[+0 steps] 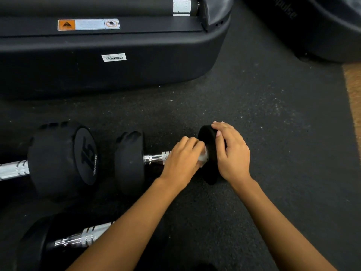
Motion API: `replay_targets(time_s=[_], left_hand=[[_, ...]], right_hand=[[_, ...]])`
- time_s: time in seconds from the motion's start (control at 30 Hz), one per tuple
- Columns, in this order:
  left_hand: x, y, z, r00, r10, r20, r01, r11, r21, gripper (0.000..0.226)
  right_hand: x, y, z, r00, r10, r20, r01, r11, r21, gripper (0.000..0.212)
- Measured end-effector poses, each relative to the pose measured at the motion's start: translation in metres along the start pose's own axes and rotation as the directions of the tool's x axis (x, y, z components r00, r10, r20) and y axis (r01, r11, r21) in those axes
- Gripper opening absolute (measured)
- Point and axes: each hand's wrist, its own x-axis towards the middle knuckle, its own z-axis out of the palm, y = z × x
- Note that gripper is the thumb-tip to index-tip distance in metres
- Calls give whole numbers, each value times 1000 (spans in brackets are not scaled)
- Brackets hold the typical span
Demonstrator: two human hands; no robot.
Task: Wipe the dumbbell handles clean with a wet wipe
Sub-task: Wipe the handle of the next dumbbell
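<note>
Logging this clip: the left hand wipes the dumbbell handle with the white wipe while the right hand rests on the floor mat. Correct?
Not quite. In the head view the right hand is not on the floor mat: it holds the dumbbell's black end weight. The rest stands: the left hand holds the white wipe on the handle.
</note>
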Motion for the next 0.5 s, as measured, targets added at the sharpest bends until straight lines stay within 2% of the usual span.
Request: replay_targets(time_s=[0.2, 0.3, 0.37, 0.4, 0.43, 0.5], left_hand=[[-4, -12, -4, 999, -27, -31, 23, 991, -131, 29], [-2, -22, -11, 966, -239, 102, 256, 946, -199, 28], [9, -23, -13, 884, -390, 259, 433, 891, -138, 35], [16, -21, -14, 854, -418, 309, 460, 885, -73, 39], [21, -17, -14, 845, -415, 337, 442, 897, -4, 42], [26, -6, -10, 886, -331, 326, 318, 943, 93, 40]], right_hand=[[4, 0, 0, 1000, 11, 16, -11, 1000, -2, 44], [4, 0, 0, 1000, 10, 17, -11, 1000, 3, 43], [2, -1, 0, 1000, 9, 12, -9, 1000, 2, 42], [2, -1, 1, 1000, 10, 10, -10, 1000, 2, 42], [2, -1, 1, 1000, 12, 8, -12, 1000, 1, 42], [3, 0, 1, 1000, 15, 9, -15, 1000, -2, 43]])
